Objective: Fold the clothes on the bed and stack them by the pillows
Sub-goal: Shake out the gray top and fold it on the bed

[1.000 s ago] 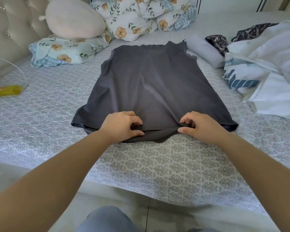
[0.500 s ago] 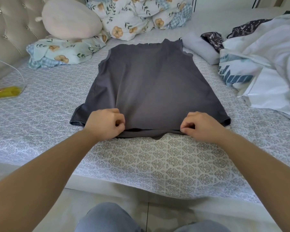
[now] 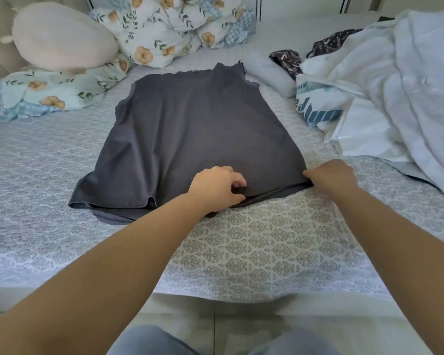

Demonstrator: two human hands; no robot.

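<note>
Both hands have shifted right along the near hem since the earlier frames: left hand [image 3: 217,187] was near the left-centre of the hem, now sits at the middle; right hand [image 3: 330,175] has gone out to the right corner. Camera view also moved a bit, yellow item at the far left is out of shot.

Dark grey t-shirt [image 3: 198,134] lies flat on the bed [image 3: 262,249], neck end away from the person, hem at the near side. Left sleeve sticks out at the near left, slightly bunched with a second layer showing under it.

Left hand: fingers curled, thumb and fingers pinching the hem fabric at centre. Right hand: fingers curled, gripping the shirt's right hem corner; fabric edge pulled taut between the two hands.

Bedsheet is pale grey with a repeating medallion print. Floral pillows [image 3: 49,90] at the far left by the headboard, round cream cushion [image 3: 62,38] resting on them. Floral quilt [image 3: 174,26] bunched at the far centre. Pile of unfolded clothes [image 3: 385,80] on the right: white garments, one with blue lettering, a dark patterned piece behind. Folded pale item [image 3: 269,73] lies just beside the shirt's far right corner. Person's knees in grey trousers at the bottom edge.
</note>
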